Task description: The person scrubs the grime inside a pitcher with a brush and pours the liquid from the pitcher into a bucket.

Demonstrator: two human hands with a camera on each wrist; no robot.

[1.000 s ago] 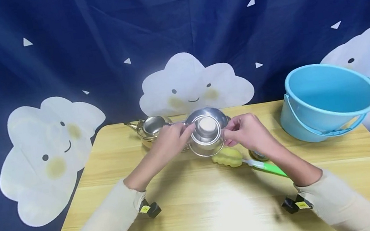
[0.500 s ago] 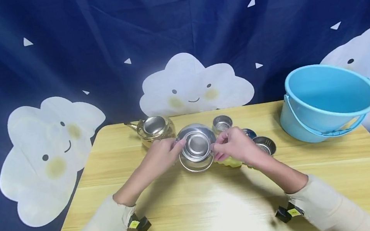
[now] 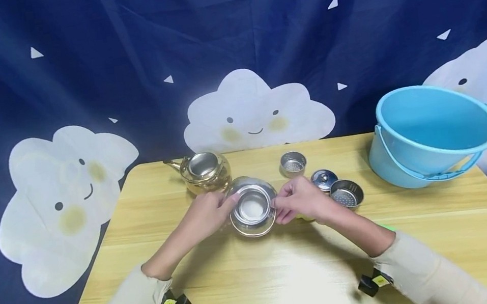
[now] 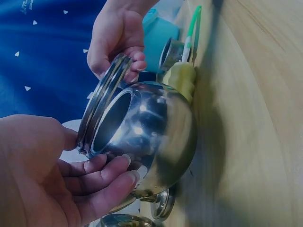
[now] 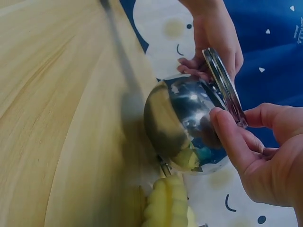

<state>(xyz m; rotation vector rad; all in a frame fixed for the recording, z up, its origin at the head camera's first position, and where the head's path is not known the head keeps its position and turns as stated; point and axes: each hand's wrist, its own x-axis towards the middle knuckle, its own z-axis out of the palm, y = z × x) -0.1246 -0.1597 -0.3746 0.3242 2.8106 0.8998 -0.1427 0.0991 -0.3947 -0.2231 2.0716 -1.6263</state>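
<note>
Between my two hands is a round, shiny metal teapot [image 3: 253,208] with its lid off and its mouth facing up toward the head camera. A ridged metal band [image 4: 105,101], apparently its handle, arches across the mouth in the left wrist view. My left hand [image 3: 207,213] pinches one side of this band, thumb outside and fingers under it. Its opposite side is pinched by my right hand [image 3: 299,198], as the right wrist view also shows. The teapot's spout cannot be made out. In the right wrist view, its belly [image 5: 165,118] appears raised above the tabletop.
A golden teapot [image 3: 204,172] stands behind my left hand. Beyond my right hand are a strainer [image 3: 293,164], a lid [image 3: 324,180] and another strainer [image 3: 347,194]. A yellow sponge brush [image 4: 181,78] lies under my right arm. A blue bucket [image 3: 404,164] stands at the right.
Both hands have brought the teapot toward me and slightly left, lowering it in the head view. The strainers and lid have come into sight behind it, while my right arm now covers most of the brush.
</note>
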